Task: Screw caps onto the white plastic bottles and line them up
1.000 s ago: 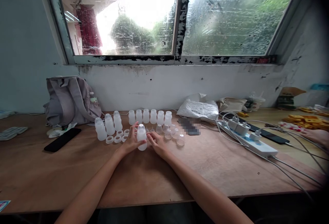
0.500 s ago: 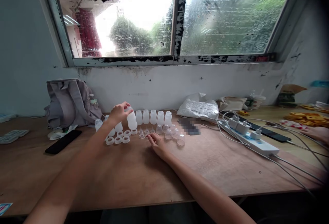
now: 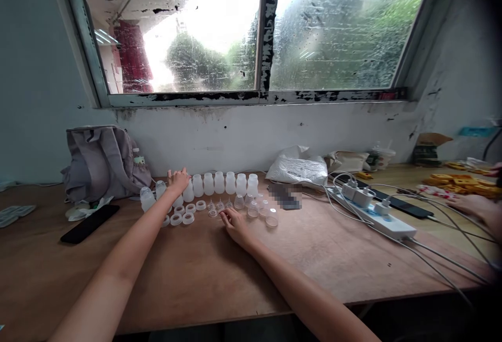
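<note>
Frosted white plastic bottles [image 3: 218, 183] stand upright in a row on the brown wooden table [image 3: 219, 279], near the wall. The left hand [image 3: 179, 182] is at the row's left end; its grip on a bottle cannot be determined. White plastic rings [image 3: 188, 218] lie in front of the bottles. The right hand [image 3: 234, 221], well apart from the left, is positioned at small clear teats [image 3: 220, 205]; its grip is unclear. Clear domed caps [image 3: 271, 219] are located to its right.
</note>
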{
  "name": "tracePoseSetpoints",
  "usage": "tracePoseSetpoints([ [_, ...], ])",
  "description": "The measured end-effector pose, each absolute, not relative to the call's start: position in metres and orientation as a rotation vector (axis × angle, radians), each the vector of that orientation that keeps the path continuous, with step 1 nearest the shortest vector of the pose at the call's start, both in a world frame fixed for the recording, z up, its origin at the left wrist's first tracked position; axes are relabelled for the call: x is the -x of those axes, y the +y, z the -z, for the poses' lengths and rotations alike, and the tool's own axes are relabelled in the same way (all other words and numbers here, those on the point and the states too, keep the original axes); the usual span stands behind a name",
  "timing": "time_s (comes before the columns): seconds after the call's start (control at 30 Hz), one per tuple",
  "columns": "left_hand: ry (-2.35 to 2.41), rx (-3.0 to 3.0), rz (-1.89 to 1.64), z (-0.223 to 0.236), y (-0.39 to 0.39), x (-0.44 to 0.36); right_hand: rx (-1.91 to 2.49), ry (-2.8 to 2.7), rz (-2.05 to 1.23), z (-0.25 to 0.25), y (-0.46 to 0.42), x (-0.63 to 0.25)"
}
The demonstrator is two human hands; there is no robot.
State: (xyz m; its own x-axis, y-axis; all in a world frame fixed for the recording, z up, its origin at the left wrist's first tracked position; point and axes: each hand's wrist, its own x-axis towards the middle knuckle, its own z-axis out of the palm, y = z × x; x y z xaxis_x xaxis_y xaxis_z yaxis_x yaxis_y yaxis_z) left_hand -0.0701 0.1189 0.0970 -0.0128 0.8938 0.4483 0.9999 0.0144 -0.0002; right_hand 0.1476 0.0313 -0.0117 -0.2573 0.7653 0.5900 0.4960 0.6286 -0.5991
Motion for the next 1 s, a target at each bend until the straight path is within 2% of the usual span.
tracePoseSetpoints([
  [0.27, -1.717, 1.809, 0.845, -0.089, 0.09, 0.064, 1.175, -1.835, -0.293, 0.017, 0.044, -0.152],
  [0.43, -1.665, 1.79, 0.83, -0.04, 0.043, 0.051, 1.325, -1.746, -0.247, 0.015, 0.047, -0.157],
  [0.6, -1.725, 1.895, 0.745, -0.003, 0.031, 0.051, 1.445, -1.715, -0.234, 0.019, 0.055, -0.163],
  [0.83, -1.646, 2.131, 0.763, 0.009, 0.03, 0.053, 1.535, -1.877, -0.176, 0.025, 0.063, -0.166],
  [1.0, -1.423, 2.349, 1.07, 0.009, 0.028, 0.043, 1.4, -1.853, -0.218, 0.015, 0.051, -0.162],
])
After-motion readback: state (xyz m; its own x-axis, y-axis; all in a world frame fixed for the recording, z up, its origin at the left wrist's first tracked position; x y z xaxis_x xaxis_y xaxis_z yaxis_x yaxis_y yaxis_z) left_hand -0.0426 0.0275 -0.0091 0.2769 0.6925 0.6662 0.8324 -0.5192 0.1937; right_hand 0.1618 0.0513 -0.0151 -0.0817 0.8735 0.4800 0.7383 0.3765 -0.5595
